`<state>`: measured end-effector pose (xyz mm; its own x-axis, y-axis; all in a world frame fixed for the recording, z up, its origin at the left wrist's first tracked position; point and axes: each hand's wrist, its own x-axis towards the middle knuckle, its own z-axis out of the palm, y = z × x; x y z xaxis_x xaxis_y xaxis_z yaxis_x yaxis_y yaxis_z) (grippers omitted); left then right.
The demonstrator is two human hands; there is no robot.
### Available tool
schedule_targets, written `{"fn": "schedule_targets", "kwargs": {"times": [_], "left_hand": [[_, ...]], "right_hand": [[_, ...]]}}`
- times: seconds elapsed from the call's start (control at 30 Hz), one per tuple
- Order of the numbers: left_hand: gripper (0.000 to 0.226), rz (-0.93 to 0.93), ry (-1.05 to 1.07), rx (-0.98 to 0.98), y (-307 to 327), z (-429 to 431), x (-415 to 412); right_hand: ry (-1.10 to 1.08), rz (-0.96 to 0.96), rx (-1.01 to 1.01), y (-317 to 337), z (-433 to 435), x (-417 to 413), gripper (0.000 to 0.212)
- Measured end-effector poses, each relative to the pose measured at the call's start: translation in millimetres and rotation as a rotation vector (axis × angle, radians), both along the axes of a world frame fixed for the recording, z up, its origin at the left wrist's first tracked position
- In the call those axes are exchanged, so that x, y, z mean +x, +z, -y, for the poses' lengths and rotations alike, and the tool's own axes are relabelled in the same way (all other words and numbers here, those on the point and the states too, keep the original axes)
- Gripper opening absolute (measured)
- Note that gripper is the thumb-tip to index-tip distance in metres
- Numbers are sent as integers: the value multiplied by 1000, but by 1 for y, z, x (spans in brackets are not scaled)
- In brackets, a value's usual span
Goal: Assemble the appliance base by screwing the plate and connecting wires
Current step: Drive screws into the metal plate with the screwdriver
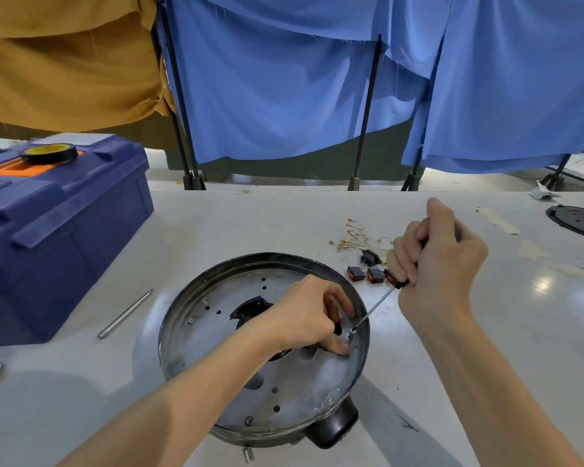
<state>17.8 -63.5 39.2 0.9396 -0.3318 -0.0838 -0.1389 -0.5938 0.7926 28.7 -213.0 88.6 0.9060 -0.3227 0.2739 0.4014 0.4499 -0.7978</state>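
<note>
The screwdriver (380,302) is gripped by the right hand (440,264), its shaft slanted down-left onto a screw (352,331) near the right rim of the plate (213,335), on the worktop (486,332); the nearer left hand (304,318) is pressed down just beside it.

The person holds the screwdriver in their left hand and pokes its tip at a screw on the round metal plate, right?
Not quite. The head view shows the screwdriver gripped in the right hand, not the left. Its tip does meet a screw on the round metal plate, where the left hand rests.
</note>
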Motion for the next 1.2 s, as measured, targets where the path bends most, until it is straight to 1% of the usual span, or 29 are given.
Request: {"fn": "schedule_targets", "kwargs": {"times": [0.3,0.5,0.6,0.67,0.73,0.77,0.83,0.9,0.97,1.03,1.13,1.2], "left_hand": [[43,-20,-1,-11,0,-1,1],[43,-23,-6,-7,-1,-1,1],[44,-36,-5,-19,-1,-1,1],[44,-43,-5,-36,-1,-2,1],[43,-44,-8,-45,-1,-3,1],[43,-41,-13,-45,-1,-3,1],[41,-38,-26,-60,-1,-4,0],[38,-50,-25,-136,0,-5,-1],[34,-42,-12,-251,4,-3,-1],[30,9,-2,-358,7,0,0],[22,77,-13,-481,10,5,-1],[22,78,-39,-572,9,5,-5]], "right_hand": [[-43,51,-91,-7,-5,2,54],[-27,57,-76,-7,-5,0,55],[-4,95,-122,-7,-8,-2,55],[73,102,-139,-6,-11,-5,54],[236,67,-137,-3,-10,-6,44],[304,68,-163,-2,-8,-5,38],[345,111,-273,1,-3,-4,35],[291,156,-353,2,-2,-3,38],[158,165,-362,-1,-3,-2,43],[53,175,-351,-5,-6,-3,47],[22,244,-347,-10,-18,-11,55],[21,269,-339,-10,-28,-15,58]]}}
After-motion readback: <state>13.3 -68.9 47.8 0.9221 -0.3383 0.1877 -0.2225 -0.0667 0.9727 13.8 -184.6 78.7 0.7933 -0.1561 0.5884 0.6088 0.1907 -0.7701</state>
